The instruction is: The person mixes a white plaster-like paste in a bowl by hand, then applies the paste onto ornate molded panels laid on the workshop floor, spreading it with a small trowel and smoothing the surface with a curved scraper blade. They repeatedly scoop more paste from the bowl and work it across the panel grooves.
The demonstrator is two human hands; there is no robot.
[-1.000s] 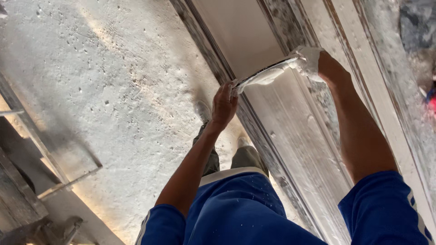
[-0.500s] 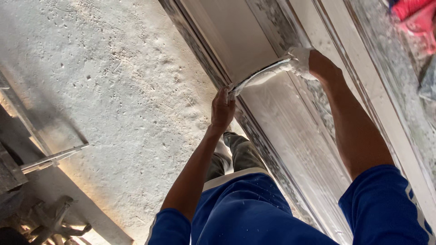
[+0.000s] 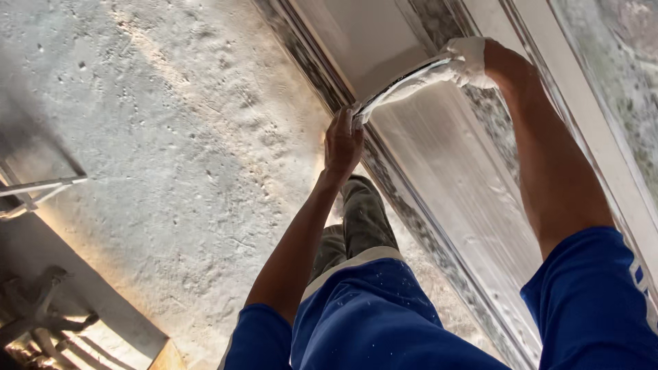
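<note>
Both my hands hold a long curved profile blade (image 3: 404, 85) coated in white plaster, pressed across a long white plaster moulding (image 3: 452, 185). My left hand (image 3: 343, 140) grips the blade's near end at the moulding's left edge. My right hand (image 3: 483, 62), smeared with white plaster, grips the far end at the right side. The moulding surface below the blade looks smooth and streaked. Blue sleeves cover both my upper arms.
A rough grey concrete floor (image 3: 171, 137) spreads to the left. My legs in blue and grey clothing (image 3: 363, 274) stand beside the moulding. Metal rods (image 3: 38, 192) and some tools (image 3: 41, 315) lie at the far left. White rails (image 3: 589, 116) run along the right.
Both hands and the blade have slid farther along the moulding, away from me. The view has shifted, and the red object at the top right has left the frame.
</note>
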